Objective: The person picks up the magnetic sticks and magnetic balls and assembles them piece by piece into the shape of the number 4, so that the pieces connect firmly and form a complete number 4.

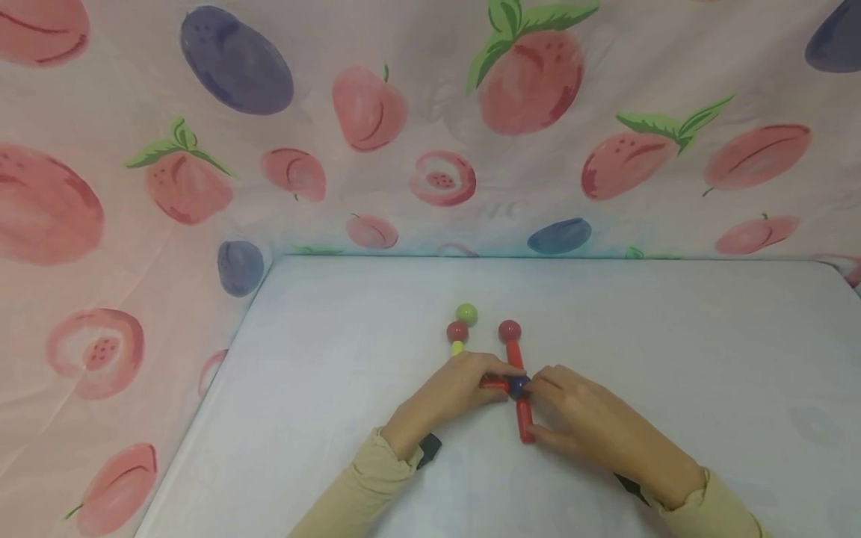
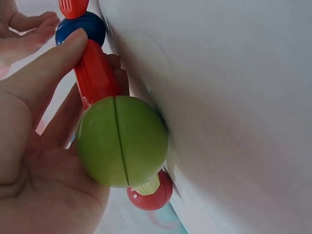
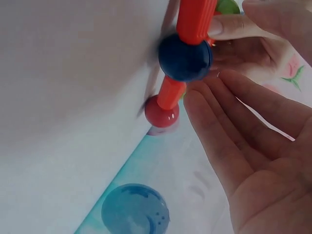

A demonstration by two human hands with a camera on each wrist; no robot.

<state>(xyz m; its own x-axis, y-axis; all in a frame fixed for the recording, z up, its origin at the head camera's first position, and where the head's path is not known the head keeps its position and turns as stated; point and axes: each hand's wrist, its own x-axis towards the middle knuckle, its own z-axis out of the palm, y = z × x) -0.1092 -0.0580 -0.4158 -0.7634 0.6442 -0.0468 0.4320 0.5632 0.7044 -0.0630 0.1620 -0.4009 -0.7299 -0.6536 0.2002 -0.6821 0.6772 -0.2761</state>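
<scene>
My left hand (image 1: pixel 457 385) pinches a red ribbed rod (image 2: pixel 97 73) close to the blue ball (image 1: pixel 519 385), its thumb tip at the ball. At that rod's other end sits a green ball (image 2: pixel 122 141), hidden under the hand in the head view. A yellow-green rod (image 1: pixel 457 347) runs from it to a red ball (image 1: pixel 457 332). Two more red rods meet the blue ball: the far one (image 1: pixel 514 355) ends in another red ball (image 1: pixel 510 330), the near one (image 1: pixel 524 421) has a bare end. My right hand (image 1: pixel 585 415) has nearly straight fingers by the blue ball, its thumb beside the near rod.
Another green ball (image 1: pixel 466 314) lies just beyond the left red ball. All of it is on a white tabletop (image 1: pixel 673 321). Fruit-patterned cloth (image 1: pixel 430 112) rises behind the back edge and along the left side.
</scene>
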